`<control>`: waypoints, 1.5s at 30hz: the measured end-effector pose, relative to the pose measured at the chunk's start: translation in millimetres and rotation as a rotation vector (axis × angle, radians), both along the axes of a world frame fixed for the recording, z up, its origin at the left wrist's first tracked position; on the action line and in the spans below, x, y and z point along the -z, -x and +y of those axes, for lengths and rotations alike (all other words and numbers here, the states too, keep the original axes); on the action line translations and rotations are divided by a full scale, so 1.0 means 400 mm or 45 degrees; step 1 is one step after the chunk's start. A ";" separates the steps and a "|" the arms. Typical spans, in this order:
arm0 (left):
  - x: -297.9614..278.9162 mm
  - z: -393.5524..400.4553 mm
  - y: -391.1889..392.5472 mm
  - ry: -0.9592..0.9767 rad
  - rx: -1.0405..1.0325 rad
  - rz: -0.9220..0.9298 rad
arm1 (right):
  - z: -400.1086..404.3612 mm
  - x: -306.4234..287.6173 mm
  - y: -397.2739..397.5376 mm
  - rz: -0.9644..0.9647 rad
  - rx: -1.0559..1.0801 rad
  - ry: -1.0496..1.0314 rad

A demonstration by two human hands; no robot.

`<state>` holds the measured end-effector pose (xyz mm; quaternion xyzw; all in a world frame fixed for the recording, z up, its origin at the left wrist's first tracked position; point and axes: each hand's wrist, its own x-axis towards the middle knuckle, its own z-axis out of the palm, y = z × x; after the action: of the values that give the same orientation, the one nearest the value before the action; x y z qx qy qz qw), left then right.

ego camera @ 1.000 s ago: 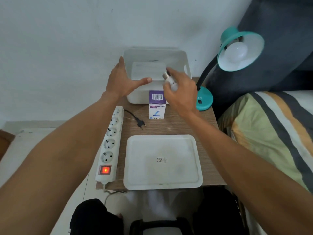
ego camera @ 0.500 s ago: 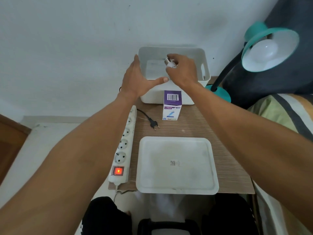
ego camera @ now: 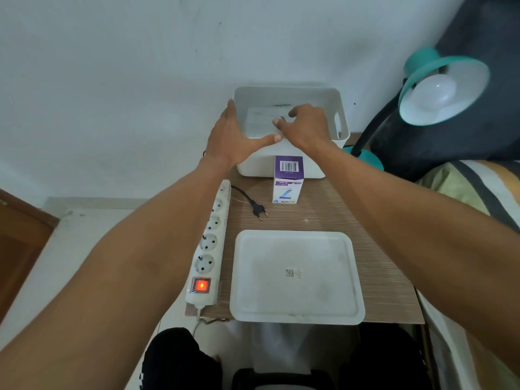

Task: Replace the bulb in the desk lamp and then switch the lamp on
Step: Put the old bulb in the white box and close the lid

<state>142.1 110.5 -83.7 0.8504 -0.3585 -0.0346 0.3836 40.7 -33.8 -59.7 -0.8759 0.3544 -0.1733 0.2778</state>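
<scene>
Head view: left hand [ego camera: 231, 138] flat and spread against white bin [ego camera: 342, 119] near corner. Right hand [ego camera: 305, 125] reaches into bin, fingers curled round old bulb [ego camera: 282, 119], mostly hidden. Lamp [ego camera: 443, 88] at right, bulb fitted.

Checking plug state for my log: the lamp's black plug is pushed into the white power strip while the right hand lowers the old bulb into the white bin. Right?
Not quite. The head view shows the black plug lying loose on the table, beside the power strip, not in it. The rest stands.
</scene>
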 end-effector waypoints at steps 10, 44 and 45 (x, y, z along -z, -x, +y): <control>-0.014 0.056 0.080 -0.225 -0.162 0.032 | 0.018 -0.086 0.132 -0.162 0.008 -0.010; 0.269 0.416 0.609 -0.458 -0.121 0.011 | 0.344 0.358 0.714 0.200 0.106 0.097; 0.268 0.415 0.611 -0.446 -0.137 0.012 | 0.345 0.361 0.713 0.184 0.118 0.096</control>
<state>-102.3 276.3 -191.0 0.9220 -0.2992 -0.0798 0.2324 -244.4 104.1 -204.3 -0.8786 0.4068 -0.1356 0.2101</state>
